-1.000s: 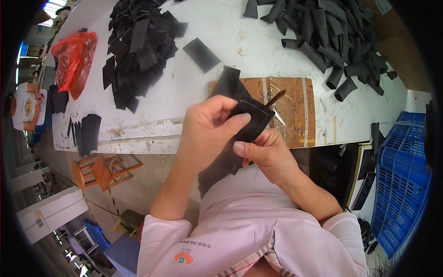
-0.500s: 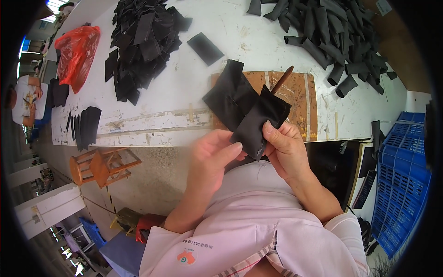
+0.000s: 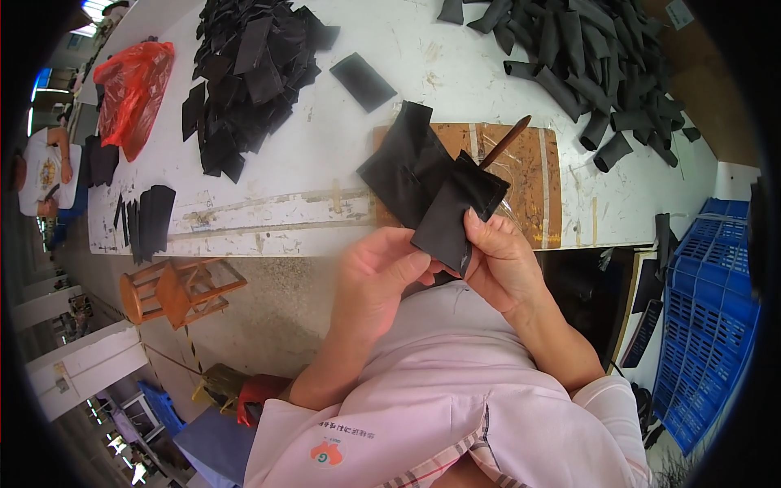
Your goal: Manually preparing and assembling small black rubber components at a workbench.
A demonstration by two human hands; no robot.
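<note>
Between my hands is a black fabric piece (image 3: 455,203), a flat sewn sleeve with stitching along its far right edge. My left hand (image 3: 378,272) pinches its lower left corner between thumb and fingers. With thumb on top, my right hand (image 3: 500,248) grips its right edge. Beyond it, more black fabric (image 3: 407,163) lies partly on the brown board (image 3: 537,179); whether it joins the held piece I cannot tell. A brown pointed stick (image 3: 508,140) juts out from behind the held piece, its lower end hidden.
Flat black pieces (image 3: 252,81) are heaped at the far left of the white table (image 3: 285,195), rolled black tubes (image 3: 594,65) at the far right. One flat piece (image 3: 364,82) lies between. A red plastic bag (image 3: 134,98), wooden stool (image 3: 175,293) and blue crate (image 3: 708,309) stand around; another person (image 3: 49,171) is at far left.
The held fabric now looks flatter and smoother near my fingers. The stick's visible end has shifted slightly right. Both hands keep nearly the same place and grip.
</note>
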